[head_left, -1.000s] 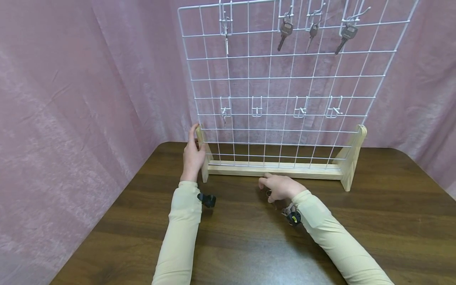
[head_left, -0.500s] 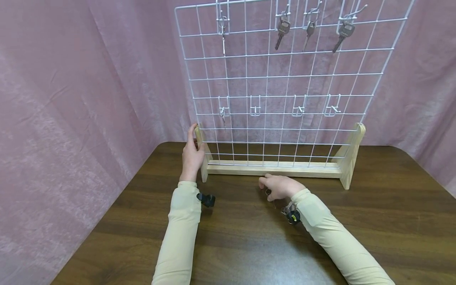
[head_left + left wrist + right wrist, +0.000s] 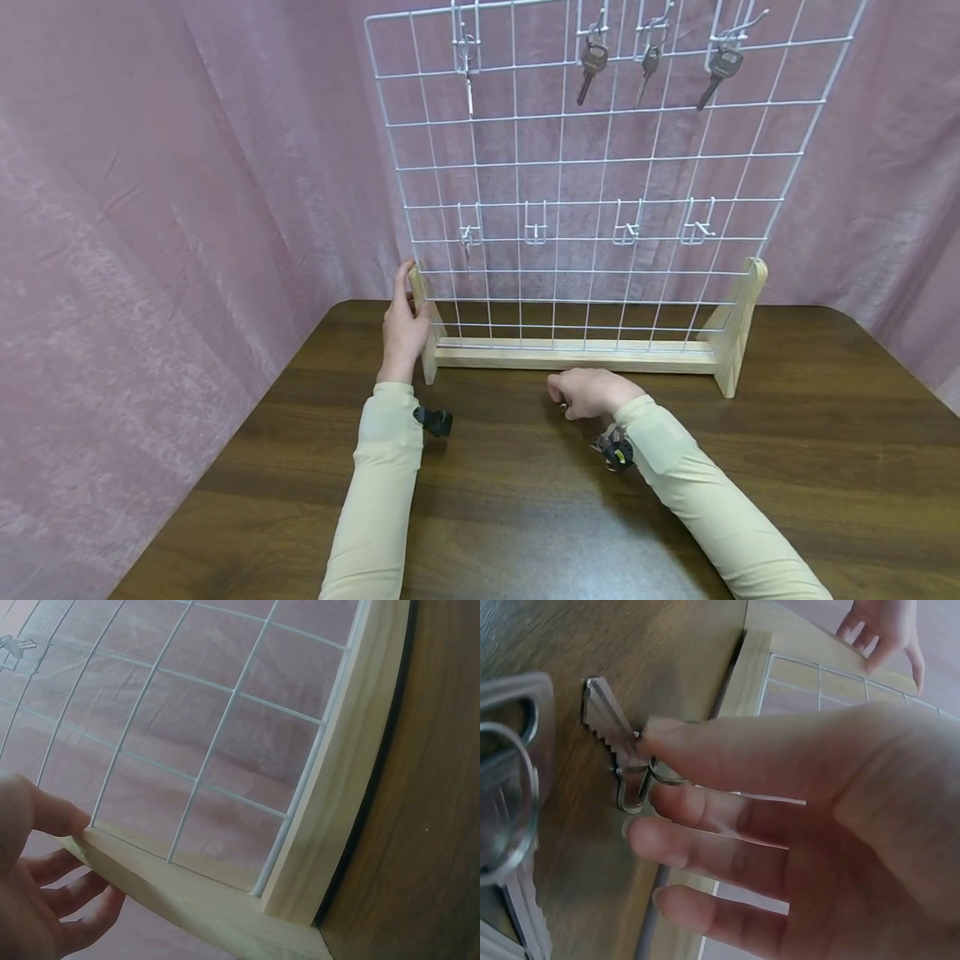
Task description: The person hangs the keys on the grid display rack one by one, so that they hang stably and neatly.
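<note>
The right hand (image 3: 594, 392) is pinching a key ring (image 3: 669, 781), half hiding it; the left hand (image 3: 405, 333) is gripping the stand (image 3: 502, 358).

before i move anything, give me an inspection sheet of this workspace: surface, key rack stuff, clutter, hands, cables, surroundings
Surface: brown wood-grain table, glare near the front.
Job's things: white wire grid panel upright in a wooden stand; five hanging keys, four upper, one lower left; three bare lower hooks. More loose keys by the right wrist, blurred.
Clutter: nothing seen.
Left hand: grips the stand's left upright.
Right hand: pinches a key ring with a toothed key.
Cables: nothing seen.
Surroundings: pink curtain behind and left.
</note>
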A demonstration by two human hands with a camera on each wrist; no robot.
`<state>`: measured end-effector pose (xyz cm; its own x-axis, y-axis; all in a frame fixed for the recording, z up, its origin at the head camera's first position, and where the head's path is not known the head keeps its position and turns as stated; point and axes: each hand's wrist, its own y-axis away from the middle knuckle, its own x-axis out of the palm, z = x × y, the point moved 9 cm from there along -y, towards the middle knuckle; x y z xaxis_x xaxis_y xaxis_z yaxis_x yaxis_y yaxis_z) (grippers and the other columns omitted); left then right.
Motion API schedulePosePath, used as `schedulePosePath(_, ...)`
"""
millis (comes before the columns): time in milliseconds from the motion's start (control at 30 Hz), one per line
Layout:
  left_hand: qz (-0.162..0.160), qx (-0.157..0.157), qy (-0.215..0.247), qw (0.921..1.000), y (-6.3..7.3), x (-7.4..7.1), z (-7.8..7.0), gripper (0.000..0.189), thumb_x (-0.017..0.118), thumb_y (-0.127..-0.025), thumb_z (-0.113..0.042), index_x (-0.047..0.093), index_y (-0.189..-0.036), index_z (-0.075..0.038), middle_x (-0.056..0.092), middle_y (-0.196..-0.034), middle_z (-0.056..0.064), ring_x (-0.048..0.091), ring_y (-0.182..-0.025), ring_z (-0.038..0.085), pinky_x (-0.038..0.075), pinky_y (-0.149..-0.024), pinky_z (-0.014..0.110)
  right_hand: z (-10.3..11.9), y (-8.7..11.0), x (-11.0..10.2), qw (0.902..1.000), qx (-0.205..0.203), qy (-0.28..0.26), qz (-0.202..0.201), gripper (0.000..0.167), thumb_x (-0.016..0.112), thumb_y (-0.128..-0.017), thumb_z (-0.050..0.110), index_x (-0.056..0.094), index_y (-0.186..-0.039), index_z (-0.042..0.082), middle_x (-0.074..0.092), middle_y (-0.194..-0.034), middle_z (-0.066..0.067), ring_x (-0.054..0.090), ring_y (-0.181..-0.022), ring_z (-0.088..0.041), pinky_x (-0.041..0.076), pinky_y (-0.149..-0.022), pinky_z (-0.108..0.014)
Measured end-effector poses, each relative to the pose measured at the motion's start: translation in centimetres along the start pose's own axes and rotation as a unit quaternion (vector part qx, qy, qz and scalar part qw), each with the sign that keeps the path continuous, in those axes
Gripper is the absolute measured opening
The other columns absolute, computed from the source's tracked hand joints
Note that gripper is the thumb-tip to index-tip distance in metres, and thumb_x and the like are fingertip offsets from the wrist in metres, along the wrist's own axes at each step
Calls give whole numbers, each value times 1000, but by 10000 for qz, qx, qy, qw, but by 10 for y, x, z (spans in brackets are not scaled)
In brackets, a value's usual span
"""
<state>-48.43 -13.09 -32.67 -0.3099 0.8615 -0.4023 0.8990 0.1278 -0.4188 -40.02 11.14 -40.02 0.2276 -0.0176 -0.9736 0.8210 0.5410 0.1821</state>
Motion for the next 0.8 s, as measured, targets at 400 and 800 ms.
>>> schedulePosePath(400, -37, 37, -65, 10000, -1, -1, 1, 68, 52, -96, -8, 25, -149, -41, 59, -119, 21, 63, -101, 36, 55, -75, 50, -2, 3, -2, 9998, 94, 169, -29, 18, 72, -78, 7, 55, -78, 14, 55, -76, 5, 49, -69, -10, 40, -59, -26)
schedulePosePath(800, -37, 34, -60, 10000, -1, 0, 1, 71, 52, -95, -8, 24, -146, -48, 60, -117, 19, 62, -98, 33, 54, -74, 46, -6, 6, -9, 9986, 105, 433, -276, 21, 62, -77, 4, 50, -65, 17, 51, -68, 7, 46, -65, -8, 37, -55, -25)
